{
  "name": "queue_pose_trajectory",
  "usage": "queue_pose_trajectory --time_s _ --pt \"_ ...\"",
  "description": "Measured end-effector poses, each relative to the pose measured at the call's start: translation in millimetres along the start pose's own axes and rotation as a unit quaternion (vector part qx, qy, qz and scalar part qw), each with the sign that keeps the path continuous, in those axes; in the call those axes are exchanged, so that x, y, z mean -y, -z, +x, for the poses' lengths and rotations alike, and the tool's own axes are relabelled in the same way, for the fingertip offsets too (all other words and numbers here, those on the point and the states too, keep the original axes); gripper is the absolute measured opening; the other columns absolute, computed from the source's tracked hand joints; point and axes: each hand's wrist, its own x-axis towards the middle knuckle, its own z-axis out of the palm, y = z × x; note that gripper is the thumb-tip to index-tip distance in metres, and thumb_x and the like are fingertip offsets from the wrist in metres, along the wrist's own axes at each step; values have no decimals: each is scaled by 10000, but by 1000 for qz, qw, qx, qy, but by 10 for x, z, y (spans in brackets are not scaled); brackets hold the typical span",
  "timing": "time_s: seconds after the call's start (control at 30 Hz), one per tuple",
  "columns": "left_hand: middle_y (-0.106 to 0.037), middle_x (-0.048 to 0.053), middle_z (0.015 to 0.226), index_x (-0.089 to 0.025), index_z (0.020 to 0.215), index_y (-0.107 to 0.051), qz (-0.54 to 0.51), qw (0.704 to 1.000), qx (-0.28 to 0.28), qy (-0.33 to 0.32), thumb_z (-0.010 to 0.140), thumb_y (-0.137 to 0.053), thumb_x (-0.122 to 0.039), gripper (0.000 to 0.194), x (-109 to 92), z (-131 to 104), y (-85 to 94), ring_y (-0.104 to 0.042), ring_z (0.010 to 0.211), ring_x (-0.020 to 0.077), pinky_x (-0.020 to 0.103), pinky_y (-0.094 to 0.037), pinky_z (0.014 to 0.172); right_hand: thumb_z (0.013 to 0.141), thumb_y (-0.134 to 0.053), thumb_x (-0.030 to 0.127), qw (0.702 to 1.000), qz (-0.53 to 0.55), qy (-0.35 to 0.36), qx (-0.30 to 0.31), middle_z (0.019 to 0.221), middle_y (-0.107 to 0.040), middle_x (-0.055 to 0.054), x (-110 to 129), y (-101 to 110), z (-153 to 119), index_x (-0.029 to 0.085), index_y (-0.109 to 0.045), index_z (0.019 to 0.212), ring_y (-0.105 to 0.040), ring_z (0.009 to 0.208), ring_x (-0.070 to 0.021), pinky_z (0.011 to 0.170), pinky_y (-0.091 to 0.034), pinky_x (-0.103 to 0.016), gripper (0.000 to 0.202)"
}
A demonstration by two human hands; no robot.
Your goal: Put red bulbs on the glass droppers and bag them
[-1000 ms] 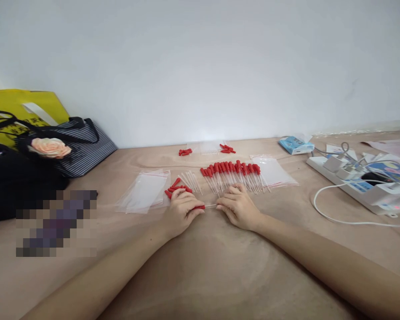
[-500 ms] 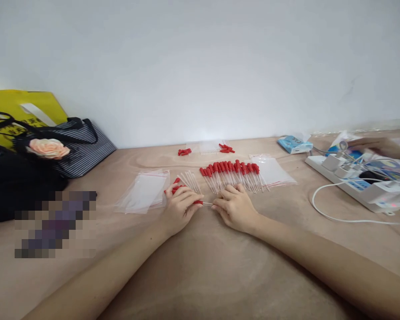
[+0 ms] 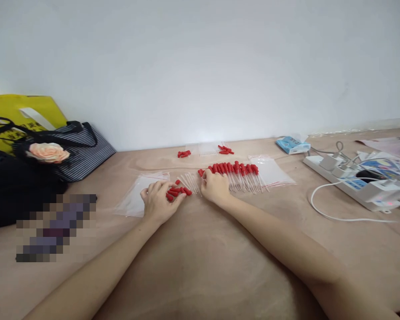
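Note:
My left hand (image 3: 160, 201) is open, thumb and fingers spread around a small heap of red rubber bulbs (image 3: 174, 192). Beneath and beside it lie clear zip bags (image 3: 133, 195). Thin glass tubes (image 3: 188, 181) rest fanned out between my two hands. At the left end of a row of red-capped droppers (image 3: 242, 175), my right hand (image 3: 215, 186) has its fingers closed on a dropper, which the hand mostly hides. The row's red bulbs point toward the wall and the glass tips toward me.
More zip bags (image 3: 274, 172) lie right of the row. By the wall are further red bulbs (image 3: 184, 154) and tubes (image 3: 209, 150). A blue tissue pack (image 3: 292, 145) and a power strip (image 3: 350, 186) with cables stand right. Bags (image 3: 82, 149) crowd the left.
My hands have parted: the left moved left to the loose bulbs and opened, the right moved left and away from me to the row's end. Another person's hand at far right has left view.

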Motion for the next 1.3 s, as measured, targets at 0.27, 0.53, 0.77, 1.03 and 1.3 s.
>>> queue_pose_trajectory --time_s 0.27,0.53,0.77,1.03,1.3 --pt "-526 107 1069 -166 1050 -540 -57 992 36 -104 737 -546 -415 400 88 8 -142 -483 997 251 368 -393 860 790 -422 264 999 -4 20 27 838 -650 -83 20 -33 30 179 -566 889 -568 842 -209 736 -249 -334 194" --pt "-469 134 1204 -149 1205 -441 -75 990 113 -38 874 -302 -347 410 58 124 -323 -412 1150 242 420 -325 967 798 -421 365 997 9 71 41 853 -662 -37 -69 85 -67 214 -621 814 -547 893 -192 771 -249 -328 251" --pt "-511 140 1179 -138 1174 -475 -115 984 137 12 854 -337 -374 421 -14 319 -423 -452 1121 250 419 -345 944 747 -467 273 993 -37 31 106 860 -660 -138 144 134 -70 113 -636 838 -590 832 -235 791 -274 -381 250" --pt "-569 103 1111 -160 1026 -574 -136 980 144 -12 856 -324 -344 353 -104 419 -448 -517 1041 236 380 -379 907 773 -453 223 982 -63 51 173 930 -656 -144 134 311 -169 126 -638 880 -598 865 -239 803 -314 -399 235" --pt "-624 71 975 -169 885 -620 -194 969 142 -54 850 -331 -333 335 -211 396 -394 -575 913 194 317 -436 823 753 -488 234 967 -74 109 217 762 -665 -105 -249 586 -528 153 -621 669 -608 734 -225 729 -358 -369 177"
